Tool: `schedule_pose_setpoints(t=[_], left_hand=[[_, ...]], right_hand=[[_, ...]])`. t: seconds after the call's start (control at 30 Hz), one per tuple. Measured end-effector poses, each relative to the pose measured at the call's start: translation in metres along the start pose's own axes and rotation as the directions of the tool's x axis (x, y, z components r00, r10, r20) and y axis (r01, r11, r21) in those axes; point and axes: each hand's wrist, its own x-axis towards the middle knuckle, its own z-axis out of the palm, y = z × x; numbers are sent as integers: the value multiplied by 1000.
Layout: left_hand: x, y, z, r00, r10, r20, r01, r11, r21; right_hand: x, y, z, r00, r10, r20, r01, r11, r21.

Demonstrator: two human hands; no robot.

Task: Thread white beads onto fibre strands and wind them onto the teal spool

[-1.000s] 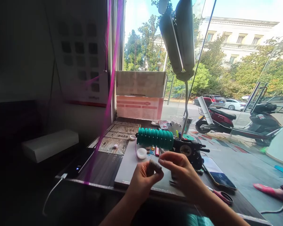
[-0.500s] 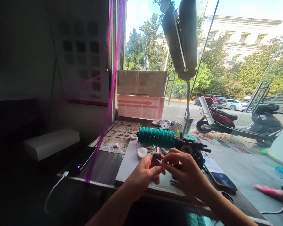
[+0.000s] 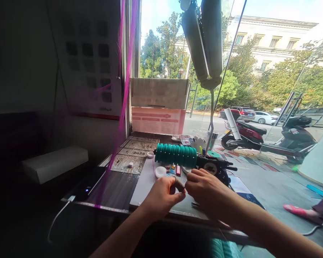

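My left hand (image 3: 163, 195) is closed, thumb and index finger curled toward each other; a brownish-grey wrap (image 3: 179, 184) covers the index finger. My right hand (image 3: 204, 186) is closed too, its fingertips meeting those of the left hand over the front of a pale board (image 3: 141, 193). Whatever the fingertips pinch is too small or hidden to make out. Dark thin prongs (image 3: 195, 205) show under my right hand; whether it holds them I cannot tell. Just beyond the hands lies a ridged teal cylinder (image 3: 174, 154) with white dots, mounted on a black holder (image 3: 218, 166).
A small white dish (image 3: 160, 172), a red-and-white item (image 3: 178, 170) and a white cap (image 3: 150, 154) are on the board. A phone (image 3: 244, 190) lies right of it. Purple strands (image 3: 125, 89) hang at left. A lamp (image 3: 211, 84) stands by the window.
My right hand has closed more, fingers curling into a fist-like pinch. The left index finger has bent downward toward the thumb. The view has shifted slightly.
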Motion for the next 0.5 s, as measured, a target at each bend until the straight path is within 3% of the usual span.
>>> schedule_pose_setpoints(t=[0.33, 0.5], left_hand=[[7, -7, 2, 1000, -3, -9, 2, 999, -47], [11, -7, 10, 997, 30, -72, -45, 975, -217]], right_hand=[[10, -13, -20, 982, -60, 178, 82, 989, -121], [4, 8, -16, 997, -24, 77, 27, 999, -37]])
